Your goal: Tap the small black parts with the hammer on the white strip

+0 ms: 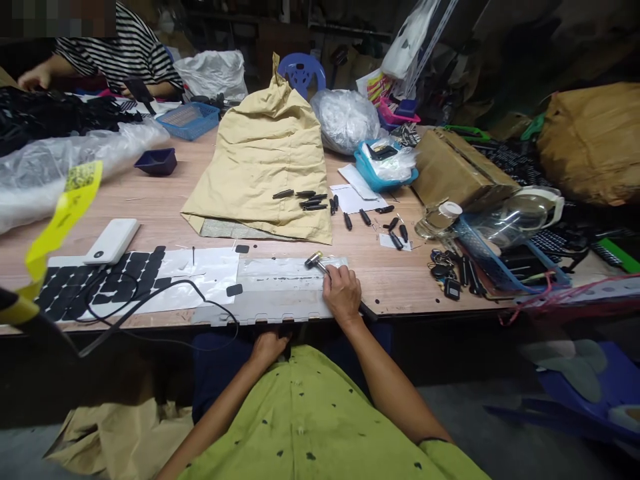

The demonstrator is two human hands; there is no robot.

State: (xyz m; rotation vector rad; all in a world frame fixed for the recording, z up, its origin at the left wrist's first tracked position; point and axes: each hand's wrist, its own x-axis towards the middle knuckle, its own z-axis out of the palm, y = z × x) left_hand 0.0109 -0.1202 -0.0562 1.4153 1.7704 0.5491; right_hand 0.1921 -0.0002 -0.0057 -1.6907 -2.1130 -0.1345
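Observation:
My right hand [343,293] is closed around a small hammer [313,259] and rests on the grey board [305,305] at the table's front edge. The hammer's head, with a yellowish face, points away to the left, and its dark handle end shows past my wrist. My left hand [269,348] is low in my lap, just under the table edge. Its fingers are curled by something dark that I cannot make out. Left of the board lie white sheets [215,263] with black rounded patches [125,287] on them.
A beige cloth bag [275,147] lies ahead with several slim black pieces [315,200] on it. A white power bank [113,241] with a cable is at left. Cardboard box [450,167], blue basket [505,267] and jug stand right. A striped-sleeved person [135,53] sits far left.

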